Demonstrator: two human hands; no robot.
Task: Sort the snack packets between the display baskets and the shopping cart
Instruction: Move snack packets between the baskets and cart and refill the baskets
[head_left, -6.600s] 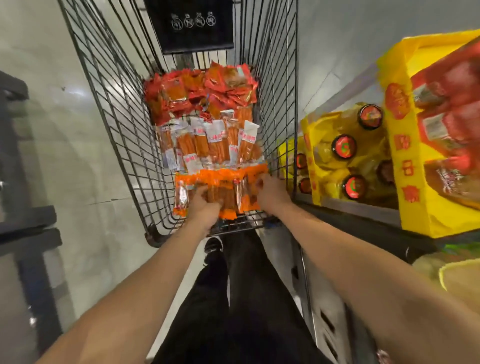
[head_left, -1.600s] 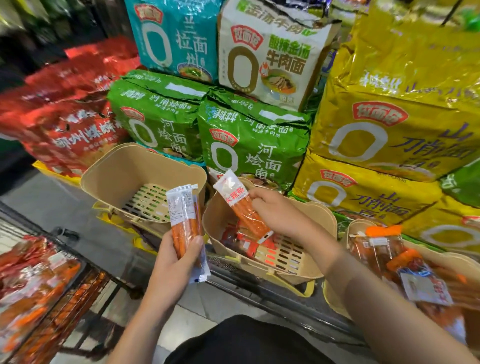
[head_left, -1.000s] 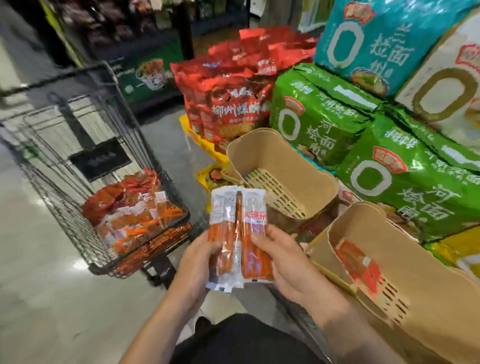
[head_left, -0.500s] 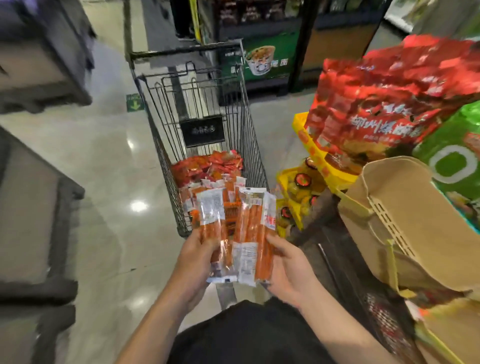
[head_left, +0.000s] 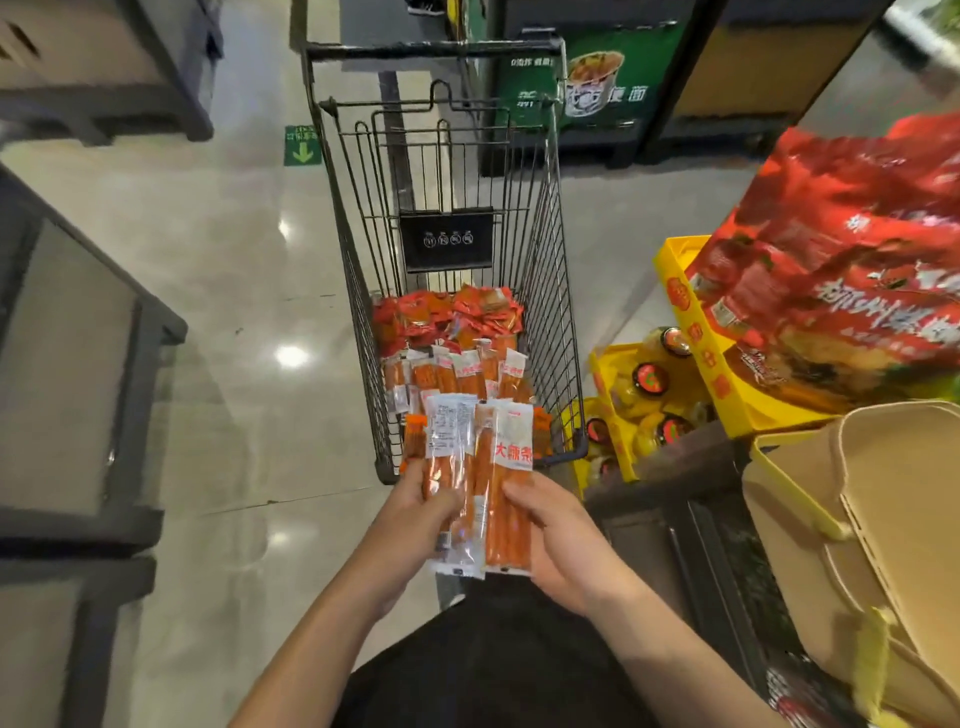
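Note:
Both hands hold a bunch of long clear snack packets (head_left: 480, 483) with orange sticks inside, just in front of the near end of the wire shopping cart (head_left: 550, 270). My left hand (head_left: 415, 512) grips the left packets, thumb across their front. My right hand (head_left: 553, 535) grips the right packets from the side. Inside the cart lie red packets (head_left: 447, 317) at the far end and a row of matching orange-stick packets (head_left: 452, 371) nearer me. A tan display basket (head_left: 852, 525) stands at the right edge.
Large red noodle bags (head_left: 852, 270) sit on a yellow box (head_left: 696, 364) at right, with yellow trays of capped bottles (head_left: 649, 384) below. Dark shelving units (head_left: 78, 364) line the left. Glossy floor (head_left: 234, 270) lies between them and the cart.
I have turned from the display baskets back to the cart. The packets, first split between my hands, are now held together and have moved closer to the cart's near end.

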